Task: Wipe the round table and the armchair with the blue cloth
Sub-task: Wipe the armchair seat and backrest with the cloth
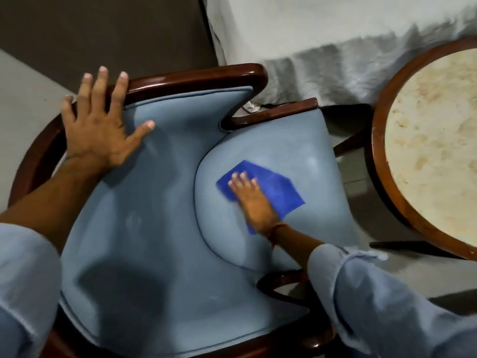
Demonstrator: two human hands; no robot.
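Observation:
The armchair (pixel 160 202) has light blue upholstery and a dark wooden frame and fills the middle of the view. My left hand (pixel 98 125) lies flat, fingers spread, on the top of its backrest and wooden rail. My right hand (pixel 251 200) presses flat on the blue cloth (pixel 278 192), which is spread on the seat cushion. The round table (pixel 382 140) with a pale stained top and a brown wooden rim stands at the right edge, partly cut off.
A white bedcover or curtain (pixel 335 47) hangs behind the chair and table. A dark wall panel (pixel 103 29) is at the upper left. Grey floor (pixel 361 202) shows between chair and table, with dark table legs (pixel 402 245) crossing it.

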